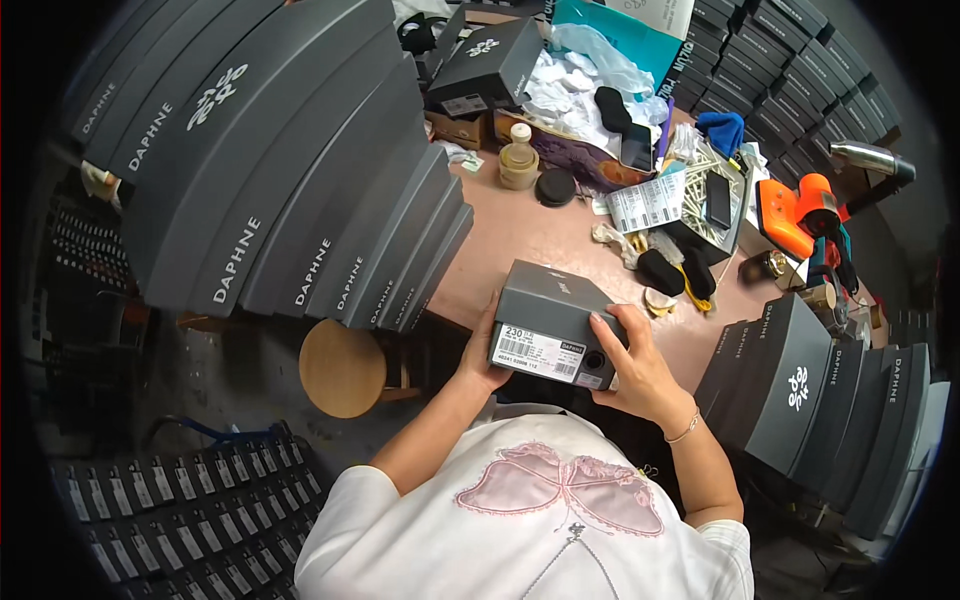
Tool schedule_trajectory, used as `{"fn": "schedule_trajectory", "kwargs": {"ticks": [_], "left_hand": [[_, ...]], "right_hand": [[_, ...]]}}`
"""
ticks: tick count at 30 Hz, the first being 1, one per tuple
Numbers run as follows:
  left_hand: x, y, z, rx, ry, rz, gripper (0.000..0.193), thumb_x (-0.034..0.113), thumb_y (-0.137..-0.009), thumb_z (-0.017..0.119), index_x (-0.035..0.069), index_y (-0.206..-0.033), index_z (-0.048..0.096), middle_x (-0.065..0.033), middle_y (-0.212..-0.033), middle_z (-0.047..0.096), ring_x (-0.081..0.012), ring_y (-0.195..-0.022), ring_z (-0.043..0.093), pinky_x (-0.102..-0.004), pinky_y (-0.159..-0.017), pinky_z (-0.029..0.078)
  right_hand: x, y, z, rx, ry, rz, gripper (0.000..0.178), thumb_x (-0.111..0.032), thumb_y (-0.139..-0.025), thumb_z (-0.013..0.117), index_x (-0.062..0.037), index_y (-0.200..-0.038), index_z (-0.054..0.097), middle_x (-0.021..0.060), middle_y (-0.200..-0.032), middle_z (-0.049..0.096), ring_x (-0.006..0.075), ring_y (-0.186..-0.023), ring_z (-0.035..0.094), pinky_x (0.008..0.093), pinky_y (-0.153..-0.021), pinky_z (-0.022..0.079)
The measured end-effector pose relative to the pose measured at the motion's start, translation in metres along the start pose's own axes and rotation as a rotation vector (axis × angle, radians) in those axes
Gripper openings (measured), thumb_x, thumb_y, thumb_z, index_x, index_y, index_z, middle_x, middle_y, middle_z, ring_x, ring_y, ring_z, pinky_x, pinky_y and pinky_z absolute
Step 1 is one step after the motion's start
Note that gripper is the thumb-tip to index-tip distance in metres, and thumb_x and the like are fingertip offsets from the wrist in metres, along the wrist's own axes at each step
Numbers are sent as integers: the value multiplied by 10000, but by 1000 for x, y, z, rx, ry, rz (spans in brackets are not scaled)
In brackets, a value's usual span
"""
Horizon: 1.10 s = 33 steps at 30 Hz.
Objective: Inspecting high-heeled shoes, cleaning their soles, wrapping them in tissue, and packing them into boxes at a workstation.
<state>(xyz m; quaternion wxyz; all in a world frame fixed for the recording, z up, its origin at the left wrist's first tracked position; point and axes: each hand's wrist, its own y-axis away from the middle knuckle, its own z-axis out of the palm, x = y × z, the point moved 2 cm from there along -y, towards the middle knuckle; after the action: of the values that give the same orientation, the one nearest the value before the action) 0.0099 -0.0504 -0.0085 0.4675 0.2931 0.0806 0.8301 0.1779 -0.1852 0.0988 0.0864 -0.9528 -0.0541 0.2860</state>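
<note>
Between my two hands is a dark grey lidded shoebox [585,312], held level at the near edge of the pinkish table [490,270]. A white barcode label [538,355] and a small round hole show on its near end. My left hand [484,345] presses against the left side, its fingers partly hidden behind the box. On the right side, my right hand [642,372] grips the box, with its thumb and fingers reaching over the lid's edge. The lid looks closed, so the contents are hidden.
Tall stacks of grey shoeboxes [270,200] rise at left, with more shoeboxes [790,385] at right. Behind stand a pump bottle [518,160], a black round lid [555,187], a tray of thin sticks [715,195] and an orange tool [785,220]. A round wooden stool [342,367] is below left.
</note>
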Motion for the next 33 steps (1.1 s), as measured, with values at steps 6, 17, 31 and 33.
{"fn": "schedule_trajectory", "kwargs": {"ticks": [6,17,31,33], "left_hand": [[8,-18,-2,40,-132,-79,578,519,-932,479,84,-1313,493,-78,-1251,565,-209,-1171,535,-339,-1015,423],[76,-47,34,-180,-1082,403,539,194,-895,632,20,-1343,387,-130,-1312,428,-211,-1172,454,-315,-1002,358],[119,-93,144,-111,-1375,506,590,125,-829,688,16,-1351,437,-138,-1312,502,-237,-1245,462,-380,-1060,332],[111,-117,182,-245,-1570,450,524,117,-826,687,18,-1304,494,-120,-1269,536,-213,-1193,505,-340,-1021,369]], "right_hand": [[-4,-7,-7,16,59,90,1020,-76,-486,825,-87,-1396,365,221,-1329,326,437,-1258,341,469,-1037,365],[43,-26,-8,144,-498,230,836,-131,-717,773,-95,-1434,345,150,-1501,211,313,-1385,262,430,-1082,332],[355,-42,-10,880,-406,866,625,-270,-773,735,76,-1242,507,249,-1160,594,274,-1042,603,353,-872,484],[398,-50,-15,731,-249,829,843,-341,-715,777,98,-1326,398,285,-1227,554,368,-1157,544,383,-962,439]]}}
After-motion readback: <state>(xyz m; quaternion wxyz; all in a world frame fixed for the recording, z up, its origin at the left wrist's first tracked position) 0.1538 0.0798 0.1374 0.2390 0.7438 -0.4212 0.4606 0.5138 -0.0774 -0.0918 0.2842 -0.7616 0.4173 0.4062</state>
